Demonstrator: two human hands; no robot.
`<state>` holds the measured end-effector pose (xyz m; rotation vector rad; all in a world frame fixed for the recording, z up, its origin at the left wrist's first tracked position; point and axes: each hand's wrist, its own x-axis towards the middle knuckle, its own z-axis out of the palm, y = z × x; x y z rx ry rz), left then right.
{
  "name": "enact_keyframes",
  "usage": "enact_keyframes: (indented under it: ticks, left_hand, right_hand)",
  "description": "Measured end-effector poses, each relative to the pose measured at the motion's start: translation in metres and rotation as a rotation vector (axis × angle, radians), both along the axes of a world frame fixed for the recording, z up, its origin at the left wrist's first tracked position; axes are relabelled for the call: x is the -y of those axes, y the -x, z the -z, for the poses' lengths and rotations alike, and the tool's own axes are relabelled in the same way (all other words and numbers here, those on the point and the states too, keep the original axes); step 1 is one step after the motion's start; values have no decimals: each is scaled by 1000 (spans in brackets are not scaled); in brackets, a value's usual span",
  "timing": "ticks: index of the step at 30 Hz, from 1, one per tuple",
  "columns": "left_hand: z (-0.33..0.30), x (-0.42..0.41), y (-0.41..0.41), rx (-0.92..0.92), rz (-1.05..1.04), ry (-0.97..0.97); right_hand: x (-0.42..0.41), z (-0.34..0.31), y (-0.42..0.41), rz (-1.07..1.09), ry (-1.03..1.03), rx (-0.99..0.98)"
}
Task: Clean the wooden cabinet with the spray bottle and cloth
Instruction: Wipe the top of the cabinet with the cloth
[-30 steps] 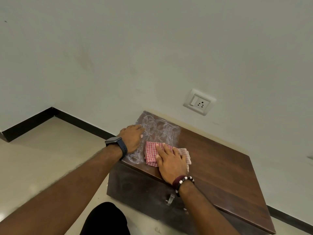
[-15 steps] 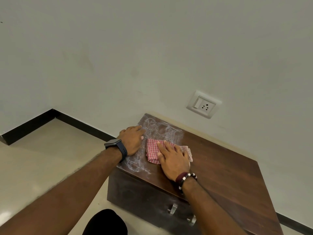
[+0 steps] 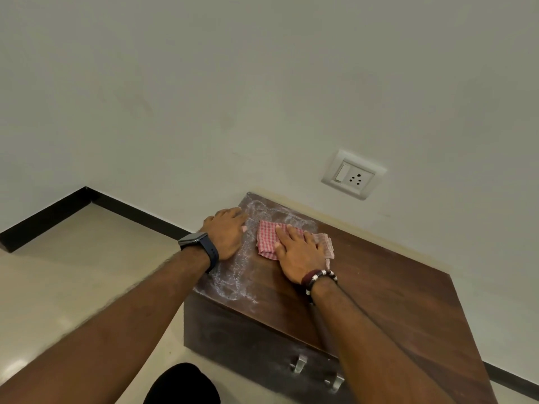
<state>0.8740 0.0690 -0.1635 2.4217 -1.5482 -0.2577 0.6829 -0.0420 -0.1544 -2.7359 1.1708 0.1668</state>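
Observation:
A low dark wooden cabinet point(image 3: 393, 301) stands against the wall, its top smeared with white foamy streaks point(image 3: 233, 281) on the left part. A folded red-and-white checked cloth point(image 3: 267, 236) lies on that top. My right hand point(image 3: 297, 252) presses flat on the cloth, fingers spread. My left hand point(image 3: 226, 231), with a dark watch at the wrist, rests flat on the cabinet's left edge, holding nothing. No spray bottle is in view.
A white wall socket point(image 3: 353, 176) sits just above the cabinet's back edge. Two metal handles point(image 3: 299, 364) stick out of the cabinet front. Beige floor point(image 3: 73, 272) with black skirting lies to the left. A dark shape point(image 3: 180, 386) shows at the bottom.
My right hand has slid the cloth a little farther back along the cabinet top, leaving more smeared foam near the front. My left hand stays on the left edge.

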Motion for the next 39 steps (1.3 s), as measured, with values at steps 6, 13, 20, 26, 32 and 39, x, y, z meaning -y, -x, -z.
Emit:
enact_keyframes:
  ticks: [6, 13, 20, 26, 32, 39]
  left_hand:
    - [-8, 5, -2, 7, 1, -49]
    - [-4, 3, 2, 33, -38, -25]
    - [-13, 7, 2, 54, -67, -43]
    - [-26, 12, -1, 88, -64, -82]
    - [-24, 12, -3, 94, -59, -67]
    - [-23, 11, -5, 80, -39, -66]
  right_hand:
    - [18, -5, -12, 40, -24, -27]
    - [38, -4, -22, 36, -13, -43]
    - [52, -4, -27, 14, 4, -63]
    - [61, 3, -26, 3, 36, -47]
    - [69, 8, -22, -37, 44, -48]
    - [50, 3, -57, 30, 55, -22]
